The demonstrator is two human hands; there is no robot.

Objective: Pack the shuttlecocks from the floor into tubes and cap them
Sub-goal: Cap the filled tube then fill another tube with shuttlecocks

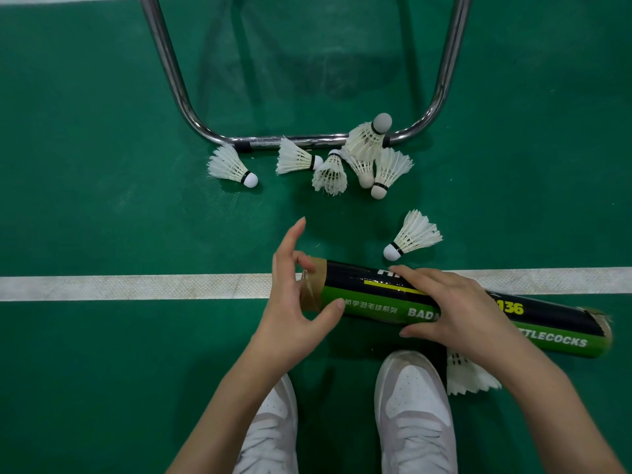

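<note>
Early stage. Right hand (455, 302) grips black-and-green cardboard tube (376, 295); left hand (297, 295) pinches its taped end. Eight white feather shuttlecocks (415, 236) unpacked on green floor (102, 165).

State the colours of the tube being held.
The tube is black and green with a yellow stripe and white lettering; head view.

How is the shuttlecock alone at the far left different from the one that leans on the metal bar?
The far-left shuttlecock lies on its side on the green floor, cork toward the person, apart from the others. The leaning shuttlecock rests on the metal bar, cork up, on top of the pile. Both have white feathers and a black band.
</note>
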